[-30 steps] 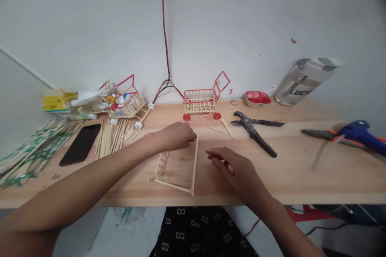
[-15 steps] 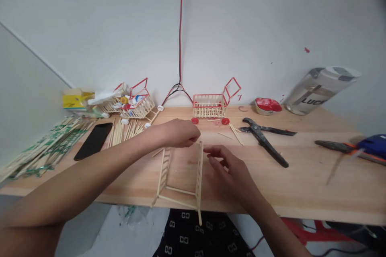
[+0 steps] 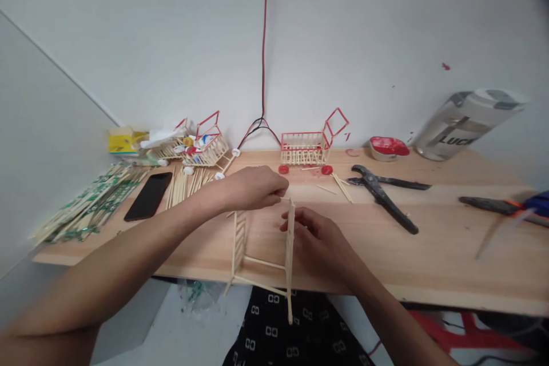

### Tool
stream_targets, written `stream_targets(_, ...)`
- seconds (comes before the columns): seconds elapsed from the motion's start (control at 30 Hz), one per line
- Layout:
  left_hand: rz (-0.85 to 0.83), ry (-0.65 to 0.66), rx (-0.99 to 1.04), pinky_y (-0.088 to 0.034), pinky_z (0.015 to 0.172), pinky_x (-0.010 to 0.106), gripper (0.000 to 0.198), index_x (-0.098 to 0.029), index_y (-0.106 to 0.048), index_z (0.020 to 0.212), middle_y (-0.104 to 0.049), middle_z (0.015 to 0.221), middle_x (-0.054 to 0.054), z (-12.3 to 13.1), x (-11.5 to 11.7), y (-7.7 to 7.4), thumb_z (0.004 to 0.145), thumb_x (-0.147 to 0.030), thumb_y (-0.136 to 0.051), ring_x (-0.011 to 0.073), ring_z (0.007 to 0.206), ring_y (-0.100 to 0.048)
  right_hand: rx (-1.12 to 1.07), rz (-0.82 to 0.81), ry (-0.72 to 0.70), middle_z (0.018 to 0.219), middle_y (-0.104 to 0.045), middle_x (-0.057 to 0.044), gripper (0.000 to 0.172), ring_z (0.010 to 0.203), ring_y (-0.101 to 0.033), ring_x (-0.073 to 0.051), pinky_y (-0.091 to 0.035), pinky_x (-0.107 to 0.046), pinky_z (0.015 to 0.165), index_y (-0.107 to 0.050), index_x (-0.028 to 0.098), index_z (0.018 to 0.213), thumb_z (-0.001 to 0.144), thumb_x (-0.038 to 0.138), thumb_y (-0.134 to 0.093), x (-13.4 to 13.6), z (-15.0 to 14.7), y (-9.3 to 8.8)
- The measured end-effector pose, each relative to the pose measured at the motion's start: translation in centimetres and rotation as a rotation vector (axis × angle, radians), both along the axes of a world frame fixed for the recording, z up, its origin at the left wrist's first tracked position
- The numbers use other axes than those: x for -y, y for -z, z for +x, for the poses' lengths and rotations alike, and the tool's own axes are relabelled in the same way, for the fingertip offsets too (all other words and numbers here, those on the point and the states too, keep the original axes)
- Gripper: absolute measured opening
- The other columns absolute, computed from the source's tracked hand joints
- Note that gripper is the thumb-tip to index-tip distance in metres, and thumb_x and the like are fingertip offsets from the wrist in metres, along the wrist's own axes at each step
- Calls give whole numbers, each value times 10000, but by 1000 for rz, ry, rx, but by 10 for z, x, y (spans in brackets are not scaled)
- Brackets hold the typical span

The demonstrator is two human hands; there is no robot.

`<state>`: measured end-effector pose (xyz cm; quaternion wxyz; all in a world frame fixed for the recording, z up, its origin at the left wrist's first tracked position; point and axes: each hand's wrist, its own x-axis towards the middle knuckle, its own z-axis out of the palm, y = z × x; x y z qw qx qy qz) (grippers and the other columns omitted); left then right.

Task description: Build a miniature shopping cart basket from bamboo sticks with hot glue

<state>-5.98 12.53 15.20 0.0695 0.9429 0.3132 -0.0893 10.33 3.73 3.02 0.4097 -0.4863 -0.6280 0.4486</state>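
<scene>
A frame of thin wooden sticks [image 3: 261, 263], two ladder-like sides joined by cross sticks, is lifted over the front edge of the wooden table [image 3: 429, 251]. My left hand [image 3: 253, 187] pinches a thin stick at the top of the frame's far end, fingers closed. My right hand [image 3: 319, 240] is closed against the frame's right side, steadying it. A finished stick cart with red trim and red wheels [image 3: 306, 148] stands at the back of the table.
Black pliers [image 3: 386, 197] lie to the right, a glue gun [image 3: 532, 206] at the far right. A red paint dish [image 3: 386, 147] and a tilted can [image 3: 467, 123] are at the back. Loose sticks [image 3: 184, 186], a phone [image 3: 148, 195], wrapped chopsticks [image 3: 86, 209] and another cart [image 3: 201, 146] fill the left.
The stick frame has been lifted and drawn toward me past the table's edge. My right hand closed in from the right and now touches the frame's side. The view shifted left.
</scene>
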Motion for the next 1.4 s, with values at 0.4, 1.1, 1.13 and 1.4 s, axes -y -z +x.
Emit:
stream_targets(0.4,-102,-47,244,-284,551,218,106,-156,-539,692,-523,630,-36,-22,6,-8,794,-133,-519,91,595,-454,33,101,-150,877,-652,-17,216,835,-590,-156,-457,-274,755,-623,197,909,944,311,-444,-11,3,-6)
stream_targets(1.1,-622,-225,599,-416,593,209,174,-139,-680,859,-618,679,-6,-19,6,15,834,-287,-593,99,639,-554,144,191,-92,916,-672,-32,218,865,-613,-167,-476,-302,767,-622,205,972,938,296,-427,-17,23,-10)
stream_targets(1.13,-636,-239,609,-416,593,210,169,-138,-672,850,-614,675,-7,-18,7,16,834,-287,-595,99,636,-553,165,204,-68,946,-679,-36,225,884,-620,-171,-481,-309,772,-628,211,1000,938,304,-433,-17,24,-9)
stream_targets(1.4,-710,-296,712,-409,601,206,145,-148,-626,909,-633,670,-14,-23,8,21,857,-277,-589,89,627,-578,543,376,464,1157,-662,-104,251,995,-632,-218,-472,-357,801,-636,243,1107,907,323,-507,-5,135,-44)
